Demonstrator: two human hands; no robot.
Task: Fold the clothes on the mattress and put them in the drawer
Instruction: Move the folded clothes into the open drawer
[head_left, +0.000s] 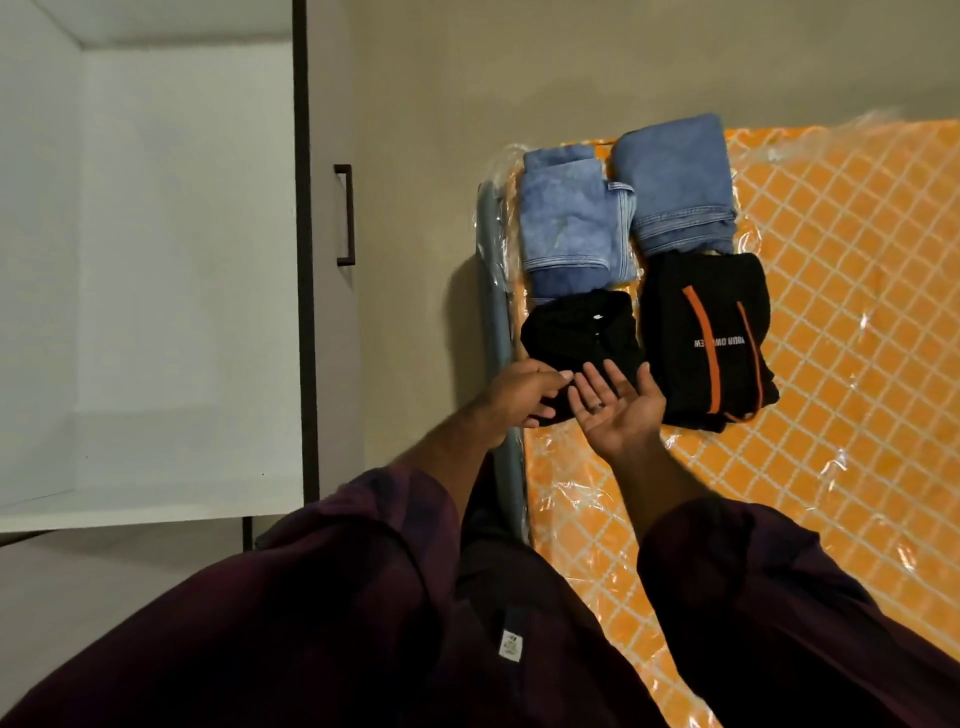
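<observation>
Four folded garments lying on the plastic-wrapped orange mattress (831, 364).
The left hand (519, 395) is gripping the near edge of the black folded shirt (576, 332); the right hand (618, 410) is lying released, palm up, on it. Striped black top (711, 338) at 3 o'clock; two folded jeans (571, 218) (675, 182) at 12; open white drawer (156, 260) at 9.

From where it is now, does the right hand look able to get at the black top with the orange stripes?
Probably yes. The right hand is open, palm up, beside the plain black garment, and the black top with orange stripes lies just to its right on the mattress with nothing between them.
</observation>
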